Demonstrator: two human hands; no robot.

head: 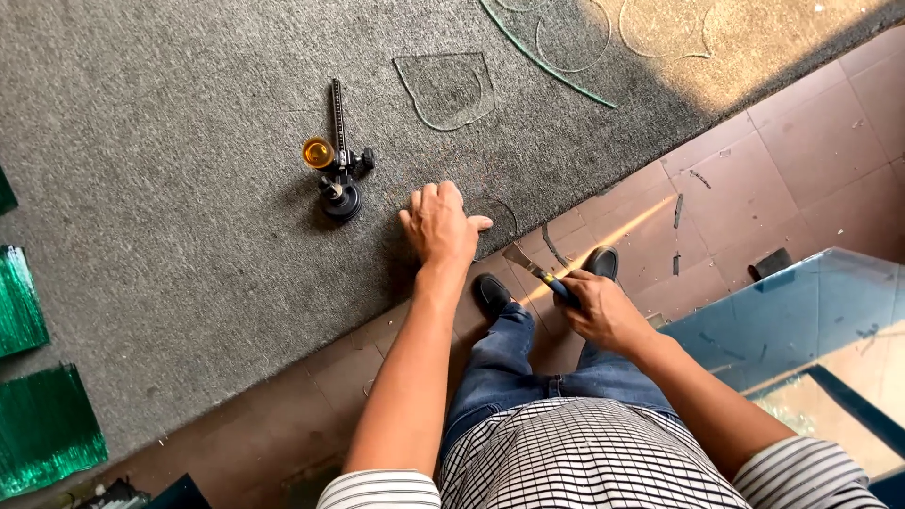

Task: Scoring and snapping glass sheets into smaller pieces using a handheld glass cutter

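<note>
- Two stacks of green-edged glass (38,429) sit at the far left on the grey carpeted table (170,113), one above the other, close to the frame edge.
- Moving right, a circle glass cutter (337,162) stands on the carpet: black suction base, a dark ruled bar pointing away from the person, and a small amber oil bottle just beside the bar.
- Further up and right lies a clear cut glass piece (448,88), roughly shield-shaped, flat on the carpet and well apart from the hands.
- Centre now: the left hand (438,226) is pressed flat, fingers spread, palm down on a round glass disc (495,226) right at the table's near edge; only the disc's right arc shows past the thumb.
- Below it, two black shoes (490,292) and blue jeans stand on the brown tiled floor (782,179).
- The right hand (603,311) is closed around the blue handle of glass pliers (537,270), whose metal jaws point up-left towards the disc, near the table edge but not visibly touching the glass.
- At the top right, larger glass offcuts with curved score lines (603,38) lie on the carpet, partly in sunlight.
- Thin glass slivers (677,212) lie scattered on the tiles.
- Far right, a large bluish glass sheet (811,320) leans at the frame's lower corner.
</note>
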